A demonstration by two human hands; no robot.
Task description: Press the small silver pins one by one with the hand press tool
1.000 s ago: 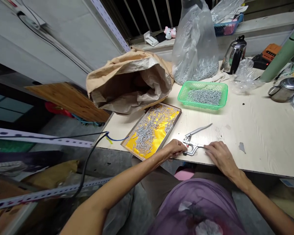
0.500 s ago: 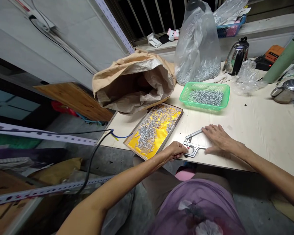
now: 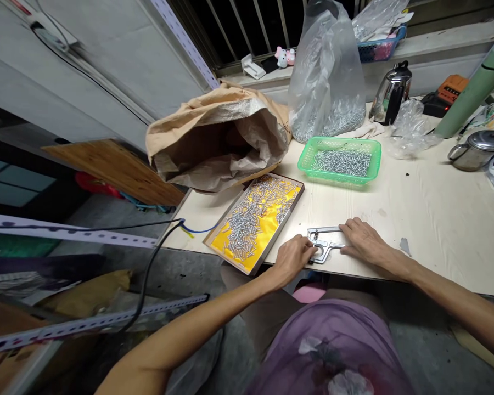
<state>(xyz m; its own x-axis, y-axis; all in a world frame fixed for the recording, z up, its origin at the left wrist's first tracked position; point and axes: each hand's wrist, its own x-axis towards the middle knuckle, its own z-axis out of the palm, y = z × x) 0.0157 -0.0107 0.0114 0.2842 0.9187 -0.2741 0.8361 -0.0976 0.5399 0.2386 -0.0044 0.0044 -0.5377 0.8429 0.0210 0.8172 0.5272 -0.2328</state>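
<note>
Grasping with the right hand (image 3: 364, 241) a silver hand tool (image 3: 327, 244) by both handles (image 3: 328, 230), at the near edge of the table (image 3: 444, 236); touching its left end with the left hand (image 3: 292, 257), grip impossible to tell. Best squeezed slowly, without pinching skin. Leftward, metal pins (image 3: 242, 233) in a shallow tray (image 3: 279, 230); far, a green basket (image 3: 340, 179)

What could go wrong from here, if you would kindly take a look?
The left hand's fingertips are at the working end of the metal tool while the right hand spans its two handles, so a squeeze might pinch them.

The near corner of the yellow-lined tray seems to jut past the table's front edge, close to the left forearm; a bump could spill its loose metal pieces.
</note>
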